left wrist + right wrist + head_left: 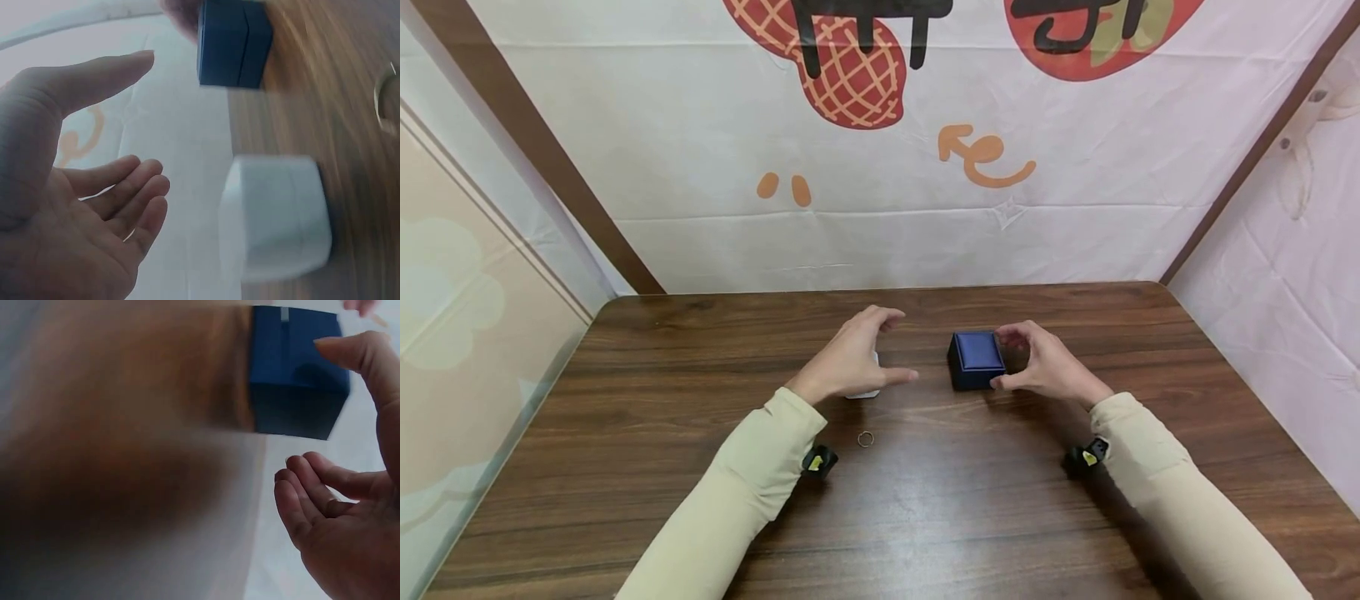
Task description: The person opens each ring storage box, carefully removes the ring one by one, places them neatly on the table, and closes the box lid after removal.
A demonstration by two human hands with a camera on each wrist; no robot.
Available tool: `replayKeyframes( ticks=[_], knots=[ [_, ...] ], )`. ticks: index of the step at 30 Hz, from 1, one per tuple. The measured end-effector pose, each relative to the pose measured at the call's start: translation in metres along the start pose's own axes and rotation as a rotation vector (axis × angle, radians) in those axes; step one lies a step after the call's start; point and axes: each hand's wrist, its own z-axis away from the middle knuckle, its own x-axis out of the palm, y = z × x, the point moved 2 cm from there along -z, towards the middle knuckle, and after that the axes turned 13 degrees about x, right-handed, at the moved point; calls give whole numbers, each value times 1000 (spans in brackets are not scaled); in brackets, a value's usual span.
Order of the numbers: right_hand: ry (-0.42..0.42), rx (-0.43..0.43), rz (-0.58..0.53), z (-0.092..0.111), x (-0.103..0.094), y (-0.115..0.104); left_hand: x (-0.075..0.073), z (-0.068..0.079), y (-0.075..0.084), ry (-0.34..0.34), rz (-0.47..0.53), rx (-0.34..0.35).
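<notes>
A dark blue ring box (979,352), lid down, stands on the wooden table. Right beside it is my right hand (1047,362), fingers and thumb spread around its right side, not closed round it. In the right wrist view the thumb (344,352) overlaps the blue box (299,407). Left of the box, my left hand (850,358) hovers with thumb and fingers apart and nothing between them. Below that hand sits a white box (284,219), mostly hidden behind it in the head view. A thin ring (866,432) lies on the table nearer to me.
The brown wooden table (925,533) ends at the back against a white printed cloth (880,242). Cloth walls also rise on the left and right sides. Dark wrist cameras (818,461) are strapped below both sleeves.
</notes>
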Motion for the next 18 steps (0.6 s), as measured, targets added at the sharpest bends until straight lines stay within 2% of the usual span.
replayKeyframes(
  ticks=[9, 13, 18],
  knots=[
    [-87, -2, 46, -4, 8, 8, 34, -29, 15, -85, 2, -56],
    [-94, 7, 88, -7, 9, 8, 49, -40, 15, -106, 8, -98],
    [-89, 4, 114, -8, 10, 8, 66, -49, 10, -101, 6, -120]
  ],
)
